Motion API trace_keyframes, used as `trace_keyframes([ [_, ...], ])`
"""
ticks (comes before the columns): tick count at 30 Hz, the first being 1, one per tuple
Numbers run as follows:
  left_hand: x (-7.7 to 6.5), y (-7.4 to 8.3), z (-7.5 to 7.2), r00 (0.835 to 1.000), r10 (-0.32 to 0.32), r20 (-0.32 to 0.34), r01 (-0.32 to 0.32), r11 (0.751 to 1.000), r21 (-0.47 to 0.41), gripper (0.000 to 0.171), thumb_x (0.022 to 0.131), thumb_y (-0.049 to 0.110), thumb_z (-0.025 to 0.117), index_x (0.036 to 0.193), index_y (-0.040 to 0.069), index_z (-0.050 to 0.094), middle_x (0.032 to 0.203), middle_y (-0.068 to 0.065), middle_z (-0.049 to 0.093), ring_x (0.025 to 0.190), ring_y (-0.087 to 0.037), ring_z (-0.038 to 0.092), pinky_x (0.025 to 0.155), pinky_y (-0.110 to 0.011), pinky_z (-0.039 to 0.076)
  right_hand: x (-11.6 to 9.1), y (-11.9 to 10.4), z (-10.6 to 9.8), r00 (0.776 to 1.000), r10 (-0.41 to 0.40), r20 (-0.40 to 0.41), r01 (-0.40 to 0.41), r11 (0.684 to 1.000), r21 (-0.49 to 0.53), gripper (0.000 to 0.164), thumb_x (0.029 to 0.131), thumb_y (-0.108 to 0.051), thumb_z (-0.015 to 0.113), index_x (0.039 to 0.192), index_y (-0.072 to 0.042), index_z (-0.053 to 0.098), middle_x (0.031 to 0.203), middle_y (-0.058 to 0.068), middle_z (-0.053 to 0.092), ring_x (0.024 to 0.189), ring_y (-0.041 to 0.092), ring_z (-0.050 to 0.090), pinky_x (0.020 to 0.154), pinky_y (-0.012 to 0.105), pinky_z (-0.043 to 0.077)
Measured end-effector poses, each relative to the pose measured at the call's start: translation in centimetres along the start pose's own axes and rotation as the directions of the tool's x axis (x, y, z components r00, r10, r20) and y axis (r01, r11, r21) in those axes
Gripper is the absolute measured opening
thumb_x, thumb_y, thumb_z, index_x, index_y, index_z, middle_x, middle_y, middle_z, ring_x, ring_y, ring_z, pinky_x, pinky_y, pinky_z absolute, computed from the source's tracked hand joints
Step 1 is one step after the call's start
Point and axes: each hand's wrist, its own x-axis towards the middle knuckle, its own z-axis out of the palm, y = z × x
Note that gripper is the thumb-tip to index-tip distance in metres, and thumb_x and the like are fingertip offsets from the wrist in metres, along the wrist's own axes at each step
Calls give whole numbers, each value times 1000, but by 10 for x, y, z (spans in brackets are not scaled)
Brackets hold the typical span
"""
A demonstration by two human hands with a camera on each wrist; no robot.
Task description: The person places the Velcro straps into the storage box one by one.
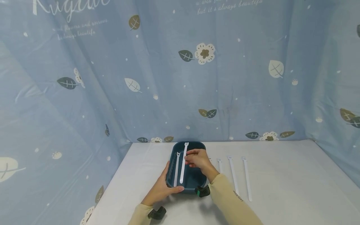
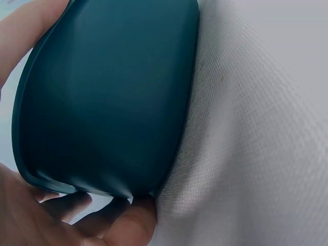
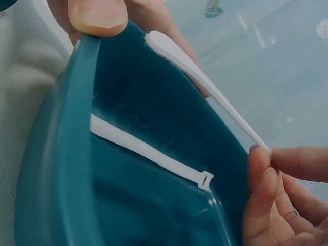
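Observation:
A dark teal plastic bin (image 1: pixel 198 179) stands on the white table. My left hand (image 1: pixel 161 189) grips its near left corner, thumb over the near rim and fingers along the left side; the left wrist view shows those fingers curled at the bin's wall (image 2: pixel 107 97). Between thumb and fingertips my right hand (image 1: pixel 199 160) pinches a white hook-and-loop cable tie (image 1: pixel 182 170), held over the bin's opening with its slotted head pointing away. Inside the bin another white cable tie (image 3: pixel 148 151) lies along the left, its slotted head near the far end.
To the right of the bin, several more white cable ties (image 1: pixel 247 179) lie lengthwise on the table (image 1: pixel 287 178), some partly hidden behind my right forearm. A blue patterned cloth (image 1: pixel 230 75) hangs behind the table and along its sides.

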Motion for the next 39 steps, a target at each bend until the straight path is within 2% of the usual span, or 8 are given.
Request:
trace_keyframes([
  [8, 1, 0, -1, 1000, 11, 17, -11, 1000, 0, 127, 79, 34, 90, 168, 18, 1, 174, -12, 17, 151, -35, 36, 120, -62, 32, 5, 5, 2, 1000, 16, -5, -16, 1000, 7, 26, 92, -6, 75, 114, 4, 69, 84, 8, 75, 65, 12, 71, 58, 22, 57],
  [13, 1, 1, -1, 1000, 14, 16, -14, 1000, -1, 126, 80, 34, 90, 169, 20, 2, 175, -11, 16, 151, -34, 36, 120, -61, 32, 7, 7, 4, 1000, 24, 0, -24, 1000, 2, 23, 91, -5, 75, 112, 4, 69, 85, 10, 75, 65, 12, 71, 58, 23, 57],
  [22, 0, 3, -2, 1000, 19, 25, -18, 1000, -10, 125, 81, 31, 89, 168, 18, 1, 175, -11, 13, 152, -34, 35, 121, -59, 31, 8, 8, 8, 999, 38, 6, -38, 999, 3, 24, 91, -3, 75, 112, 6, 69, 85, 12, 74, 64, 12, 71, 58, 24, 58],
  [28, 1, 2, -1, 999, 13, 32, -12, 1000, -13, 124, 82, 31, 88, 168, 22, 0, 176, -10, 10, 155, -34, 32, 122, -58, 31, 8, 10, 7, 999, 36, 8, -36, 999, -10, 24, 92, -5, 75, 113, 5, 69, 87, 11, 75, 66, 12, 71, 60, 25, 59],
  [39, 1, -1, -1, 1000, 10, 30, -10, 1000, -3, 124, 82, 32, 88, 168, 25, -1, 176, -10, 12, 152, -32, 37, 120, -58, 33, 9, 12, 7, 999, 31, 14, -30, 999, -12, 25, 92, -4, 74, 114, 6, 69, 87, 12, 75, 66, 13, 72, 61, 26, 60],
])
